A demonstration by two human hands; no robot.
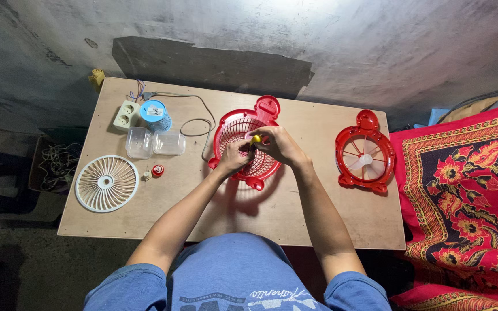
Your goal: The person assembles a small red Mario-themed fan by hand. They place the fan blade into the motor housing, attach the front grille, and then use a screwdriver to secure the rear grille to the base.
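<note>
left hand (234, 155) + right hand (278, 144) | fingers pinched small yellow part (256, 139) | over red fan grille (243, 151) | second red fan housing (366, 152) to grille's right

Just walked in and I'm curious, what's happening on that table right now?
A person sits at a low wooden table, both hands over a red fan grille. The left hand and right hand pinch a small yellow piece at its centre. A second red fan housing with a blade lies to the right, a white grille to the left.
</note>
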